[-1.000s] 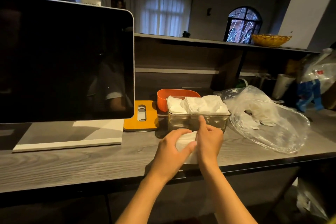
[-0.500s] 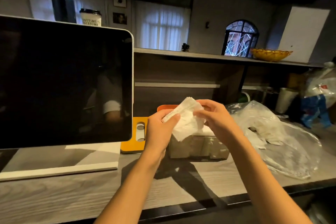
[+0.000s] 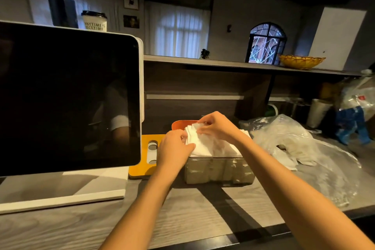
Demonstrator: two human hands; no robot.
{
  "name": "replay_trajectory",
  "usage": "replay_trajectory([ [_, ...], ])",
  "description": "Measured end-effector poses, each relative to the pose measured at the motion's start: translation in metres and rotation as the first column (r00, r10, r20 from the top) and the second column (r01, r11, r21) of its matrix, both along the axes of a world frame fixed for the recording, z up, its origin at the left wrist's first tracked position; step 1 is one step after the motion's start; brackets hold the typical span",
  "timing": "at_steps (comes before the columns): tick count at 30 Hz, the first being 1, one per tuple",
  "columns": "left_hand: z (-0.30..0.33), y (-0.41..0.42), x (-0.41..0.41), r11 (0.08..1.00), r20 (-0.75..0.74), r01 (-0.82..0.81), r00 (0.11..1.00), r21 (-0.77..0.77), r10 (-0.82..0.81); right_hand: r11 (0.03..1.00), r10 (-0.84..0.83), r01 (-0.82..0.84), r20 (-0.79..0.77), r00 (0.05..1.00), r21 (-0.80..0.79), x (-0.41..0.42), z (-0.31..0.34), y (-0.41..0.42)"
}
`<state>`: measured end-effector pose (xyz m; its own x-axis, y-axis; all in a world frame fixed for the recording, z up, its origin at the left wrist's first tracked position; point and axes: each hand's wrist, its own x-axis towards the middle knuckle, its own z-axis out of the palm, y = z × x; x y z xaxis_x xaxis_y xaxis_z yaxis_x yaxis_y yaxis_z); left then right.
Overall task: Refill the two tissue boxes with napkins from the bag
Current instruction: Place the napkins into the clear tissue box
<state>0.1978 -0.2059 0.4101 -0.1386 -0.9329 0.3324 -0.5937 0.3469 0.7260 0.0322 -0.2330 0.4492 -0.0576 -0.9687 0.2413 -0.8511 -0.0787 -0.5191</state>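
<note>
Both hands work at the clear tissue box (image 3: 219, 170) on the grey wood counter (image 3: 182, 215): left hand (image 3: 174, 151) pinches the near-left edge of the white napkin stack (image 3: 211, 146) heaped above the box rim, right hand (image 3: 218, 127) curls fingers over the stack's top. Orange tissue box (image 3: 182, 124) sits just behind, mostly hidden. Clear plastic bag (image 3: 300, 148) with loose napkins lies right of the clear box; dark screen (image 3: 67, 97) stands left.

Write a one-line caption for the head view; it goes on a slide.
Both hands, left and right, press napkins into the clear tissue box.
</note>
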Motion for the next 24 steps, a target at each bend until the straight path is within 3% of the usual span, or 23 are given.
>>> replay_trajectory([
  [2,0.001,0.003,0.002,0.996,0.047,-0.023,0.999,-0.084,0.027,1.0,0.025,-0.024,-0.051,0.998,0.013,-0.001,-0.001,0.002],
  [4,0.007,0.006,0.002,0.97,0.01,0.028,1.0,-0.242,-0.026,0.996,-0.004,0.012,0.089,0.996,-0.09,-0.005,0.003,0.013],
  [6,0.017,0.009,-0.001,0.927,0.077,0.218,0.976,-0.305,-0.204,0.95,-0.082,0.162,0.286,0.955,-0.268,-0.014,0.01,0.028],
  [8,0.026,0.014,-0.007,0.883,0.242,0.422,0.896,-0.208,-0.371,0.906,-0.165,0.276,0.334,0.928,-0.321,-0.023,0.014,0.045],
  [10,0.032,0.02,-0.013,0.868,0.38,0.488,0.823,-0.096,-0.421,0.925,-0.201,0.269,0.254,0.946,-0.269,-0.03,0.009,0.061],
  [14,0.018,0.024,-0.023,0.903,0.533,0.428,0.756,0.034,-0.379,0.989,-0.105,0.105,0.004,0.994,-0.1,-0.038,-0.015,0.089],
  [19,0.001,0.02,-0.031,0.926,0.699,0.374,0.678,-0.059,-0.229,0.986,-0.05,0.095,-0.297,0.954,0.14,-0.036,-0.029,0.098],
  [24,0.008,0.028,-0.036,0.93,0.668,0.367,0.698,-0.027,-0.256,0.969,-0.029,0.098,-0.286,0.958,0.228,-0.04,-0.023,0.103],
])
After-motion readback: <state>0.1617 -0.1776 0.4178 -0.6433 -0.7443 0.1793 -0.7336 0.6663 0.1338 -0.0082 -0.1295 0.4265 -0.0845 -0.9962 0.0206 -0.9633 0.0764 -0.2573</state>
